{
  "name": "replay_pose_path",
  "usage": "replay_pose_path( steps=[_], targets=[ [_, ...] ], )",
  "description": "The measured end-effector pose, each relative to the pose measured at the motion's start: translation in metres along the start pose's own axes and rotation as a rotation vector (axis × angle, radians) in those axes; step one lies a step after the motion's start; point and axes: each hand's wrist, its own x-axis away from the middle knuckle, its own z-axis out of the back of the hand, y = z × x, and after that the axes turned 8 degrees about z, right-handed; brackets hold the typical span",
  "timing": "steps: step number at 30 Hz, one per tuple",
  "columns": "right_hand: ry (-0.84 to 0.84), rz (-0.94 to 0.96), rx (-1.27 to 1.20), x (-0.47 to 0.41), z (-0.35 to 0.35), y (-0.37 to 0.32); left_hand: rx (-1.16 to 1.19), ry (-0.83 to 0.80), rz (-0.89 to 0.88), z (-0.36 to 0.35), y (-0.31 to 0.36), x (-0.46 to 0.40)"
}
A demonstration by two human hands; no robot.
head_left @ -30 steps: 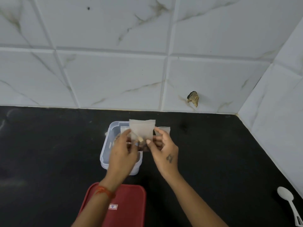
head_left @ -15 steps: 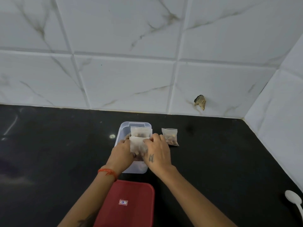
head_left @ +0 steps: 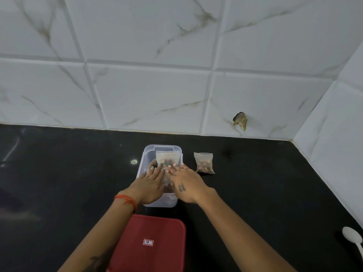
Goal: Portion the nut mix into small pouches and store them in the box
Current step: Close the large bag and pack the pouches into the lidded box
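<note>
A clear plastic box [head_left: 149, 154] stands on the black counter near the wall. Small clear pouches of nut mix lie inside it; one pouch [head_left: 167, 158] shows at the far end. My left hand [head_left: 150, 183] and my right hand [head_left: 184, 182] lie side by side over the box, fingers straight, pressing flat on the pouches below them. Most of the box's contents are hidden under my hands. Another filled pouch [head_left: 204, 162] lies on the counter just right of the box, apart from my right hand.
A red lid [head_left: 149, 242] with a small label lies on the counter in front of the box, between my forearms. A white plastic spoon [head_left: 353, 238] rests at the right edge. The tiled wall runs behind and along the right side.
A second ago both hands pinched a pouch upright above the box. They lowered it into the box, and now the fingers have straightened and press flat on it.
</note>
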Motion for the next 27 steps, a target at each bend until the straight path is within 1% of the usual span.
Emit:
replay_pose_path(
  steps=[2, 3, 7, 9, 11, 13, 14, 16, 18, 20, 22, 25, 27],
  targets=[
    [0.034, 0.003, -0.067, 0.0, -0.004, 0.003, 0.03, 0.026, -0.006, -0.001, 0.0, 0.0],
    [0.077, 0.005, -0.128, 0.001, -0.006, 0.005, 0.074, 0.066, -0.017, -0.001, 0.0, 0.003],
    [0.357, -0.026, -0.544, 0.007, -0.016, 0.01, 0.306, 0.325, -0.094, -0.002, 0.0, 0.019],
    [0.526, -0.058, -0.695, 0.011, -0.017, 0.013, 0.395, 0.479, -0.13, -0.003, 0.004, 0.022],
    [0.671, -0.141, -0.837, 0.015, -0.012, 0.018, 0.583, 0.647, -0.131, -0.002, 0.012, 0.018],
    [0.782, -0.255, -0.968, 0.02, -0.004, 0.028, 0.81, 0.753, -0.106, 0.005, 0.03, 0.01],
    [0.826, -0.311, -1.011, 0.022, -0.002, 0.035, 0.928, 0.758, -0.107, 0.01, 0.042, 0.006],
    [0.889, -0.426, -1.056, 0.025, 0.0, 0.051, 1.127, 0.687, -0.137, 0.017, 0.068, -0.004],
    [0.897, -0.557, -1.045, 0.027, -0.005, 0.07, 1.18, 0.576, -0.142, 0.019, 0.091, -0.02],
    [0.835, -0.693, -0.961, 0.026, -0.012, 0.089, 1.175, 0.465, -0.101, 0.017, 0.11, -0.039],
    [0.736, -0.78, -0.857, 0.024, -0.019, 0.103, 1.219, 0.346, -0.002, 0.016, 0.123, -0.054],
    [0.565, -0.81, -0.715, 0.02, -0.027, 0.115, 1.217, 0.247, 0.15, 0.005, 0.13, -0.076],
    [0.48, -0.79, -0.7, 0.017, -0.034, 0.119, 1.199, 0.184, 0.206, -0.004, 0.131, -0.088]
  ],
)
